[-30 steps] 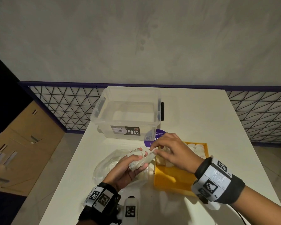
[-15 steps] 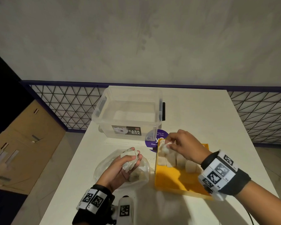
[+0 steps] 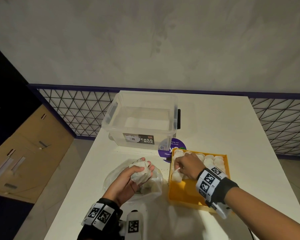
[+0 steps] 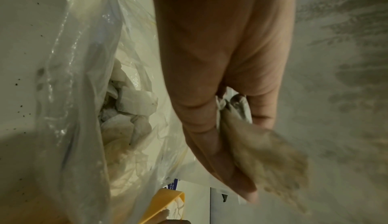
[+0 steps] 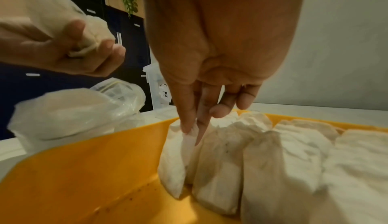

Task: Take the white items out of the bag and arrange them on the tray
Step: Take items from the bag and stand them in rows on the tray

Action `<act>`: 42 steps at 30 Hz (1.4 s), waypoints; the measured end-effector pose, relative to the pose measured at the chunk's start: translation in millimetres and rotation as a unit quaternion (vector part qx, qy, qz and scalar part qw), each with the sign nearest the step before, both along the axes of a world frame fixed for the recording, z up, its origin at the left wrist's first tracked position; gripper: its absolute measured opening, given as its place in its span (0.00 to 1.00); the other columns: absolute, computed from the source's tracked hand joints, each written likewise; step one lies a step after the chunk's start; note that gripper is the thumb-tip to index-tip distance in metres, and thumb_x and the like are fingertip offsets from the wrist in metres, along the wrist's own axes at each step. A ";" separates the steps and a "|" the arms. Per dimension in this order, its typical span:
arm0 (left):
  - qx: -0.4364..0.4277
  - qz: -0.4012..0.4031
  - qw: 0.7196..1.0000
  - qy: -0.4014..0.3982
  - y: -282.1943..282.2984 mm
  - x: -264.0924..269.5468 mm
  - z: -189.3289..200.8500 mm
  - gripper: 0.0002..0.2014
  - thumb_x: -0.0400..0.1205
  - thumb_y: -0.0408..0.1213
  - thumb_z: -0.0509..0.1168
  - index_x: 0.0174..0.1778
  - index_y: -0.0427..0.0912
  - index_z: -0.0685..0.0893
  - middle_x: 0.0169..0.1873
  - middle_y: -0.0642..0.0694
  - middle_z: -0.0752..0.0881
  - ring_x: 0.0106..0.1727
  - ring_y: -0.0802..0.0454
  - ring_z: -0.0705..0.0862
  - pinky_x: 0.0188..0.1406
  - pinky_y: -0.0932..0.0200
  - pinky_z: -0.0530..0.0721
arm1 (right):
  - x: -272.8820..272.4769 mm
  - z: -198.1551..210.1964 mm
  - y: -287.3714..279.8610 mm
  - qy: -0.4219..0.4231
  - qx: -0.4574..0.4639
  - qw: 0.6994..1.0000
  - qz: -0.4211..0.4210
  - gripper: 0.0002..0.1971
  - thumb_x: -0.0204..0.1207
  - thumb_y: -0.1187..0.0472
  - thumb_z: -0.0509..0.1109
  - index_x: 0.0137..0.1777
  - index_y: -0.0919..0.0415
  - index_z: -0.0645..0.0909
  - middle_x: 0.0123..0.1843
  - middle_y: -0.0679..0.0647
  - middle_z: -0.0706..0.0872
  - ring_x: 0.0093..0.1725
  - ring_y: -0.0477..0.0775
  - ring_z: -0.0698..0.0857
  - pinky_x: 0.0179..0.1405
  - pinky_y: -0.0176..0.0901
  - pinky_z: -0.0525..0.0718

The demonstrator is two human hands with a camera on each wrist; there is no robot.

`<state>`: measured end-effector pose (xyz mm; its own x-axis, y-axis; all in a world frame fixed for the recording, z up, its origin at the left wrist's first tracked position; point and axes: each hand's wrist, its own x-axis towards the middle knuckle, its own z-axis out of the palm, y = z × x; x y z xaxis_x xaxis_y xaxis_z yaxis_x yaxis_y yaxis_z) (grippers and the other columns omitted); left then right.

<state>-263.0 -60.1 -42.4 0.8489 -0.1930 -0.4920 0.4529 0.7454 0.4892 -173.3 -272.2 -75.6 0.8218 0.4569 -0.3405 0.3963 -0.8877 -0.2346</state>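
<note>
1. Hands first: the person's left hand (image 3: 128, 177) is raised just above the clear plastic bag (image 3: 152, 187), fingers curled round a bunch of white pouches (image 3: 139, 171).
2. From the left wrist camera, those pouches (image 4: 262, 154) stick out past the fingertips, blurred, and the bag (image 4: 84, 111) lies open beneath with more white pouches (image 4: 130, 109) inside it.
3. The right hand (image 3: 187, 166) is down inside the yellow tray (image 3: 185, 193), at its left wall.
4. From the right wrist camera, thumb and forefinger (image 5: 189, 111) pinch the top edge of one white pouch (image 5: 174, 161) standing upright at the left end of a row; the other fingers are loosely bent above it.
5. More pouches (image 3: 210, 159) are packed side by side across the far part of the tray, touching one another; the near part shows bare yellow floor.
6. The tray sits on the white table (image 3: 215, 122), just to the right of the bag.
7. Beyond both stands a clear lidless storage box (image 3: 142, 122) with a dark label, and a round purple sticker (image 3: 164, 151) lies on the table between box and tray, partly covered by the tray's corner.
</note>
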 end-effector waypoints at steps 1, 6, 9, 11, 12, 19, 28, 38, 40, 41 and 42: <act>0.006 -0.002 1.000 -0.005 -0.3 0.0 0.4 0.19 0.68 0.24 0.64 0.57 0.35 0.77 0.49 0.35 0.85 0.49 0.41 0.90 0.44 0.54 0.90 | 1.1 -0.8 0.7 -0.007 -0.003 1.000 0.006 0.08 0.79 0.60 0.63 0.53 0.51 0.81 0.58 0.53 0.83 0.63 0.55 0.75 0.67 0.45 0.66; 0.017 -0.006 1.000 -0.015 -2.2 0.4 -0.2 0.15 0.74 0.19 0.62 0.55 0.34 0.79 0.49 0.35 0.87 0.48 0.40 0.90 0.43 0.54 0.90 | 3.3 -8.0 4.0 -0.067 -0.025 0.997 0.039 0.09 0.79 0.59 0.61 0.56 0.52 0.80 0.61 0.53 0.82 0.66 0.55 0.71 0.66 0.46 0.65; 0.028 -0.009 1.000 -0.012 -4.3 0.7 -0.6 0.15 0.72 0.21 0.62 0.55 0.33 0.80 0.51 0.34 0.87 0.50 0.40 0.90 0.42 0.54 0.90 | 1.3 -9.5 4.8 -0.079 -0.028 0.996 0.039 0.12 0.79 0.58 0.63 0.62 0.54 0.75 0.66 0.53 0.78 0.68 0.56 0.70 0.68 0.47 0.65; 0.038 -0.012 0.999 -0.019 -4.9 1.2 -1.4 0.16 0.72 0.22 0.63 0.56 0.32 0.80 0.53 0.35 0.87 0.52 0.40 0.90 0.47 0.53 0.90 | -0.9 -6.2 4.1 -0.093 -0.001 0.995 0.026 0.13 0.78 0.59 0.62 0.63 0.56 0.72 0.67 0.53 0.77 0.68 0.56 0.70 0.67 0.45 0.66; 0.044 -0.011 0.999 -0.020 -4.7 1.8 -2.6 0.17 0.72 0.22 0.63 0.57 0.32 0.80 0.54 0.35 0.87 0.53 0.40 0.89 0.51 0.53 0.88 | -2.6 -2.5 3.7 -0.106 0.025 0.994 0.015 0.13 0.78 0.59 0.62 0.62 0.56 0.72 0.66 0.53 0.77 0.66 0.55 0.71 0.65 0.44 0.66; 0.068 0.000 0.997 -0.021 -7.8 7.5 -11.0 0.14 0.80 0.21 0.60 0.61 0.32 0.79 0.51 0.36 0.88 0.53 0.43 0.89 0.42 0.56 0.89 | -21.4 44.8 16.1 -0.128 0.257 0.958 0.015 0.08 0.80 0.57 0.59 0.54 0.52 0.78 0.52 0.47 0.80 0.51 0.45 0.70 0.53 0.36 0.62; 0.167 -0.042 0.985 -0.013 -10.2 7.1 -11.1 0.28 0.71 0.32 0.72 0.69 0.42 0.79 0.62 0.33 0.85 0.56 0.43 0.85 0.46 0.53 0.84 | -27.3 59.2 46.2 0.003 0.262 0.965 -0.002 0.12 0.76 0.49 0.67 0.50 0.57 0.83 0.50 0.52 0.83 0.49 0.46 0.71 0.48 0.39 0.61; 0.169 -0.093 0.979 -0.066 -8.8 -1.1 -3.9 0.14 0.74 0.31 0.71 0.56 0.34 0.83 0.37 0.42 0.87 0.36 0.52 0.87 0.32 0.60 0.85 | -21.9 67.8 42.2 0.080 0.403 0.904 -0.120 0.03 0.74 0.64 0.70 0.44 0.56 0.80 0.33 0.46 0.78 0.35 0.44 0.76 0.39 0.34 0.75; 0.170 -0.103 0.977 -0.073 -8.2 -2.3 -3.6 0.16 0.73 0.32 0.71 0.57 0.32 0.82 0.35 0.44 0.86 0.35 0.53 0.86 0.29 0.62 0.83 | -19.3 68.7 40.9 0.081 0.418 0.897 -0.119 0.06 0.73 0.65 0.71 0.44 0.53 0.79 0.33 0.47 0.78 0.33 0.44 0.75 0.37 0.32 0.74; 0.171 -0.105 0.977 -0.074 -7.7 -2.7 -4.2 0.18 0.72 0.32 0.71 0.58 0.32 0.81 0.35 0.45 0.86 0.35 0.53 0.86 0.28 0.62 0.82 | -18.1 69.8 39.8 0.078 0.427 0.893 -0.119 0.07 0.73 0.65 0.71 0.43 0.52 0.79 0.33 0.47 0.77 0.33 0.43 0.74 0.37 0.32 0.74; 0.169 -0.104 0.977 -0.072 -7.2 -2.8 -5.3 0.20 0.72 0.32 0.71 0.59 0.32 0.80 0.35 0.45 0.87 0.35 0.53 0.86 0.29 0.62 0.82 | -16.8 71.4 38.5 0.074 0.437 0.889 -0.119 0.07 0.73 0.65 0.71 0.43 0.51 0.80 0.33 0.46 0.77 0.32 0.42 0.74 0.37 0.33 0.74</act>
